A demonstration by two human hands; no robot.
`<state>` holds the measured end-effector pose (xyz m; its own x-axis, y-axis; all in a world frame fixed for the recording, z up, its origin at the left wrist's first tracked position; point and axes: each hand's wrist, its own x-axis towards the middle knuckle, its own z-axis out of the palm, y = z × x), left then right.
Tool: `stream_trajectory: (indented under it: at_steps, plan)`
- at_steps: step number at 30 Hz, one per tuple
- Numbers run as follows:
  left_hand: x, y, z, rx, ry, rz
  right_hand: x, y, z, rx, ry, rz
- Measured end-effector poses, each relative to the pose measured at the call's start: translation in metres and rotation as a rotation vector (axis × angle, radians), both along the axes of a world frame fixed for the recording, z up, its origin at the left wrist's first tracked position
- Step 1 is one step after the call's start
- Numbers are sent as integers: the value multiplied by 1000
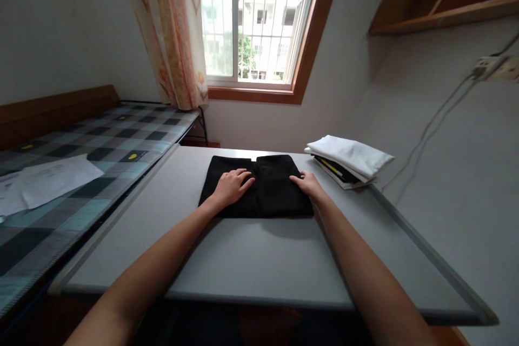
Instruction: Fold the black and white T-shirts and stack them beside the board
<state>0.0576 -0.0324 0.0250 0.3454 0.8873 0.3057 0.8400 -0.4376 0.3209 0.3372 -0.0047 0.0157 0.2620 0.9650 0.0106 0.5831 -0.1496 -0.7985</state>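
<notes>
A black folded cloth [279, 192] lies flat on the table [251, 265], its two sides meeting along a seam-like gap near the middle. What kind of garment or cloth it is cannot be made out. My left hand [234, 186] rests palm down on the left half, fingers stretched and slightly apart. At the right edge, my right hand [311, 185] pinches the cloth, thumb on top and the other fingers mostly hidden along the side.
Right of the cloth, a stack topped by a folded white cloth [351, 154] sits at the table's far right edge, against the wall. A bed with a checked mattress [133, 135] and loose papers [57, 181] stands on the left. A window [259, 21] and curtain [174, 38] are behind.
</notes>
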Motion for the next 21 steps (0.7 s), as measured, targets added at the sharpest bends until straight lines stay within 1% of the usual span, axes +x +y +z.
stream_trajectory:
  at_steps: [3, 5, 8, 10, 11, 13, 14, 16, 17, 18, 19, 20, 21]
  plan:
    - [-2, 2, 4, 27, -48, 6, 32, 4, 14, 4, -146, -24]
    - [-4, 4, 3, 44, -83, 30, 54, 5, 27, -11, -226, -26]
    - [-6, 9, -5, 26, -133, 23, 76, 6, 51, -31, -288, -52]
    - [-7, 11, -12, 7, -163, -18, 81, 6, 70, -65, -269, -33]
    - [-7, 12, -15, 1, -178, -35, 79, 7, 80, -87, -256, -10]
    - [-6, 13, -20, -7, -220, -45, 66, 9, 100, -109, -247, 39]
    - [-6, 14, -21, -10, -254, -40, 56, 10, 109, -104, -258, 56]
    - [-6, 16, -22, -12, -354, -21, 30, 11, 124, -35, -258, 95]
    - [-6, 17, -21, -20, -419, -12, 15, 10, 129, 3, -229, 148]
    - [-5, 19, -21, -46, -493, -4, 0, 9, 132, 49, -149, 247]
    - [-5, 20, -20, -92, -572, 2, -14, 7, 132, 75, -22, 377]
    - [-5, 21, -19, -155, -651, 3, -26, 5, 130, 56, 114, 503]
    - [-4, 22, -18, -225, -724, 4, -35, 3, 125, 43, 216, 597]
